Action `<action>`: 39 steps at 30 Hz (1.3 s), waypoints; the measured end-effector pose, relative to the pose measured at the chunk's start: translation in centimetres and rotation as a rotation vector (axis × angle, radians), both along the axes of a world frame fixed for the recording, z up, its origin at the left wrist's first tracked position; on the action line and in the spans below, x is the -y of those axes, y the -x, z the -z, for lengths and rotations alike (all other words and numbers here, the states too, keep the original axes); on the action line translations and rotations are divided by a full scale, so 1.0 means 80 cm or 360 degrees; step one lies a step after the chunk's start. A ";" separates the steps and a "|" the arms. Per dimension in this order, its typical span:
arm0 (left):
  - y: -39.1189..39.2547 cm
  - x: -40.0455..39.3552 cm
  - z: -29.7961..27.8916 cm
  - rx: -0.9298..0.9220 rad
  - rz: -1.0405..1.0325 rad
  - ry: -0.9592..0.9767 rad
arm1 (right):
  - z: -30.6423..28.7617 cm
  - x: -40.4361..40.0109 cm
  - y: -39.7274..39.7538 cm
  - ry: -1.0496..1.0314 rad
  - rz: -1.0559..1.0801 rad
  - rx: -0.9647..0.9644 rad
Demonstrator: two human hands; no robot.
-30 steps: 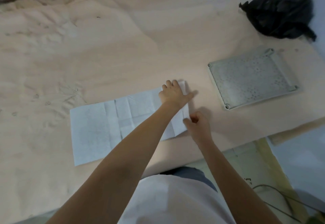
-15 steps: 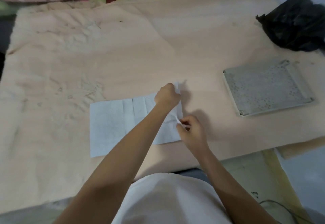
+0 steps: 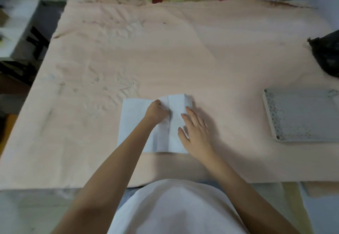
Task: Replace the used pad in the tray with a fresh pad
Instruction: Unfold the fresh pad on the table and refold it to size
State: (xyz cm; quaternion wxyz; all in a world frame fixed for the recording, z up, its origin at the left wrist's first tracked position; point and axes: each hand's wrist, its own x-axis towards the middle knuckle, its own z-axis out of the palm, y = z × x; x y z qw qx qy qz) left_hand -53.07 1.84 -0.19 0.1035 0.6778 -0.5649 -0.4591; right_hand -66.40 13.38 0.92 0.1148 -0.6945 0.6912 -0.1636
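A person in a white top leans over a desk [image 3: 183, 54] covered in a peach cloth, both hands on a white fresh pad [image 3: 134, 121] that lies near the desk's front edge, just ahead of the torso. The pad is partly folded, creased in upright bands, its long axis running left to right across the view and its right end doubled over; no brand, label or writing can be read on it or anywhere else. The left hand [image 3: 156, 113] is curled, its grip closed on a fold near the pad's middle. The right hand [image 3: 196, 132] lies flat with fingers straight and spread, its grip wide, pressing the pad's right end. Well apart to the right sits the grey perforated tray [image 3: 300, 116], its edge cut off by the frame, with a black plastic bag [image 3: 328, 54] beyond it at the desk's right side.
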 end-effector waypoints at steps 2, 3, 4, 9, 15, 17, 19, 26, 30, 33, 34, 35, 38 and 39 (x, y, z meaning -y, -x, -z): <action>-0.005 -0.001 0.008 0.0054 0.0000 0.0003 | 0.015 0.014 0.006 -0.0115 -0.0049 -0.0084; -0.007 -0.001 0.011 0.0075 -0.0002 0.0009 | 0.020 0.018 0.008 -0.0193 -0.0082 -0.0130; -0.009 0.000 0.015 0.0090 -0.0009 0.0022 | 0.026 0.021 0.009 -0.0251 -0.0129 -0.0184; -0.020 -0.004 0.023 0.0104 -0.0055 0.0072 | 0.056 0.026 0.010 -0.0447 -0.0224 -0.0471; -0.021 -0.021 0.031 0.0255 -0.0024 0.0429 | 0.070 0.022 0.014 -0.0389 -0.0219 -0.0544; -0.020 -0.031 0.042 0.0579 0.0149 0.0868 | 0.075 0.021 0.017 -0.0355 -0.0235 -0.0566; -0.015 -0.040 0.053 0.0702 0.0366 0.1135 | 0.080 0.018 0.020 -0.0323 -0.0250 -0.0583; -0.002 -0.060 0.073 0.0777 0.0800 0.1352 | 0.087 0.009 0.032 -0.0270 -0.0222 -0.0481; -0.002 -0.057 0.081 0.0762 0.0908 0.1486 | 0.092 0.004 0.035 -0.0225 -0.0162 -0.0371; -0.003 -0.049 0.089 0.0761 0.0887 0.1382 | 0.094 0.004 0.036 -0.0210 -0.0159 -0.0321; -0.003 -0.047 0.091 0.0755 0.0880 0.1339 | 0.095 0.003 0.037 -0.0200 -0.0161 -0.0303; -0.004 -0.045 0.091 0.0750 0.0884 0.1293 | 0.095 0.003 0.037 -0.0180 -0.0161 -0.0282; -0.006 -0.038 0.091 0.0745 0.0923 0.1187 | 0.087 0.007 0.036 -0.0077 -0.0157 -0.0218; -0.007 -0.036 0.091 0.0746 0.0936 0.1159 | 0.080 0.012 0.033 -0.0041 -0.0149 -0.0200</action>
